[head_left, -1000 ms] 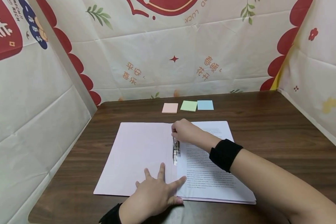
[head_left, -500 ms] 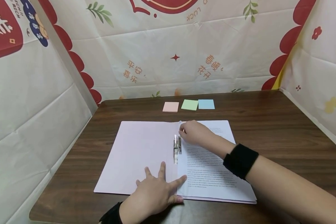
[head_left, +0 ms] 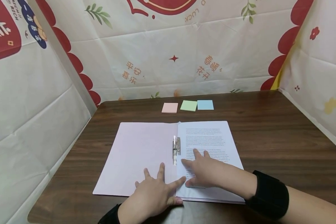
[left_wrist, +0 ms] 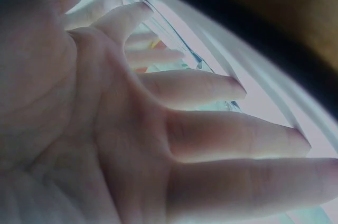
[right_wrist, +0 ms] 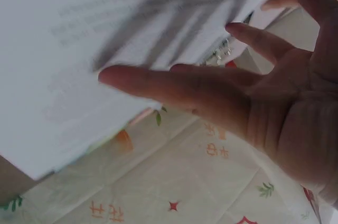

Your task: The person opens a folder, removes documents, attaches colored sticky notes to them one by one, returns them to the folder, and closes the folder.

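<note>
We see both hands apart, fingers spread: the left hand [head_left: 154,194] across the near edge of the open pale-pink folder [head_left: 142,146], the right hand [head_left: 203,171] over its white printed sheets [head_left: 210,135], their lines too small to read. A silver metal clip [head_left: 175,151] lies just beyond the left hand. Farther off, the dark wood-grain bench [head_left: 268,124] carries a pink paper square [head_left: 170,107], green paper square [head_left: 189,105] and blue paper square [head_left: 205,105]. Left of us, white patterned cloth [head_left: 30,102] reads "RICH".

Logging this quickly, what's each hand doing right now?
Left hand: open, fingers spread on the folder.
Right hand: open, fingers spread over the printed page.
</note>
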`<state>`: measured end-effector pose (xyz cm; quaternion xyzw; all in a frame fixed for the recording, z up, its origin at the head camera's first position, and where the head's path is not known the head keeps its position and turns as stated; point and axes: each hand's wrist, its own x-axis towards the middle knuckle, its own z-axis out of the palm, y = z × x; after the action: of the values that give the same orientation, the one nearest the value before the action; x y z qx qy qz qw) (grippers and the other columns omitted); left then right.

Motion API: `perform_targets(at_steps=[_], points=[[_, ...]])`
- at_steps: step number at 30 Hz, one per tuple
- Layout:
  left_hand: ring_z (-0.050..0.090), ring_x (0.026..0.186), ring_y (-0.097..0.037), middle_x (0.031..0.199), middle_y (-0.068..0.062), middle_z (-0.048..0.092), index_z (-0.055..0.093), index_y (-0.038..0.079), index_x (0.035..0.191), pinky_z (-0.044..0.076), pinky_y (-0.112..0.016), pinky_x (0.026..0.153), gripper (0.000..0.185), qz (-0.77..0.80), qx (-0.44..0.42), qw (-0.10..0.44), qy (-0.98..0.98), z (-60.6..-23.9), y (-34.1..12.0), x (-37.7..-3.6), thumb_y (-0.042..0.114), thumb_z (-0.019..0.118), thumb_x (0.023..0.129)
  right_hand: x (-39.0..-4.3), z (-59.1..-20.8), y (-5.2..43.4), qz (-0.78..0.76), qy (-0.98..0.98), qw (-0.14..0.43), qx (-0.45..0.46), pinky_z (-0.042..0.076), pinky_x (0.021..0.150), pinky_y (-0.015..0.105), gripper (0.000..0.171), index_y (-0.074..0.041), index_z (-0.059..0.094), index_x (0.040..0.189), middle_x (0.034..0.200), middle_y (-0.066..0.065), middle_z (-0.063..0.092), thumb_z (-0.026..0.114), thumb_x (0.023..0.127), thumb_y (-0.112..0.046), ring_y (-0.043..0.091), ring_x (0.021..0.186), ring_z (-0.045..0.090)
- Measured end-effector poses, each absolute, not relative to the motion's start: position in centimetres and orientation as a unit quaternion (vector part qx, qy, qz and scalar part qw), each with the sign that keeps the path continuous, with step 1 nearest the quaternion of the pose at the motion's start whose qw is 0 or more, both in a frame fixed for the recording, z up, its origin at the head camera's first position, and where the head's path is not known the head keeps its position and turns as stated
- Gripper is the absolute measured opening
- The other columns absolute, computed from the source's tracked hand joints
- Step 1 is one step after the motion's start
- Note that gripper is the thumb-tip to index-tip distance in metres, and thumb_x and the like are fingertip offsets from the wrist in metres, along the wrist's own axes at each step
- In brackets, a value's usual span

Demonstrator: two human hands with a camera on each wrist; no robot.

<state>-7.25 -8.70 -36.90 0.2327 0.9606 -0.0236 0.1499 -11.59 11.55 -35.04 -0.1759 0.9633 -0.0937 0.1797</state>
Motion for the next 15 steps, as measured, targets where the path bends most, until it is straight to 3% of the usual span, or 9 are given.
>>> perform_targets(at_steps=[5,11,15], points=[[0.049,0.132,-0.074,0.171,-0.024,0.036,0.032,0.064,0.158,0.055,-0.080,0.073,0.076,-0.029,0.229,0.148,0.962,-36.86,-8.64,-7.20,0.088,0.049,0.088,-11.63,-35.66,11.68,-0.093,0.960,0.180,-0.195,0.046,0.100,0.082,0.080,-0.017,0.059,0.153,0.158,0.043,0.041,0.085,0.085,-0.051,0.079,0.136,0.038],[0.051,0.130,-0.073,0.170,-0.022,0.039,0.031,0.043,0.167,0.056,-0.079,0.071,0.096,-0.030,0.217,0.137,0.966,-36.81,-8.56,-7.13,0.091,0.050,0.085,-11.71,-35.88,11.75,-0.092,0.960,0.170,-0.202,0.046,0.102,0.081,0.081,-0.017,0.060,0.152,0.157,0.043,0.043,0.086,0.084,-0.052,0.078,0.134,0.041],[0.053,0.129,-0.072,0.170,-0.021,0.039,0.037,0.033,0.166,0.056,-0.078,0.069,0.096,-0.036,0.219,0.134,0.966,-36.85,-8.49,-7.24,0.088,0.051,0.088,-11.75,-35.96,11.78,-0.092,0.960,0.170,-0.201,0.048,0.099,0.081,0.082,-0.017,0.060,0.152,0.157,0.043,0.043,0.086,0.083,-0.052,0.078,0.134,0.040]])
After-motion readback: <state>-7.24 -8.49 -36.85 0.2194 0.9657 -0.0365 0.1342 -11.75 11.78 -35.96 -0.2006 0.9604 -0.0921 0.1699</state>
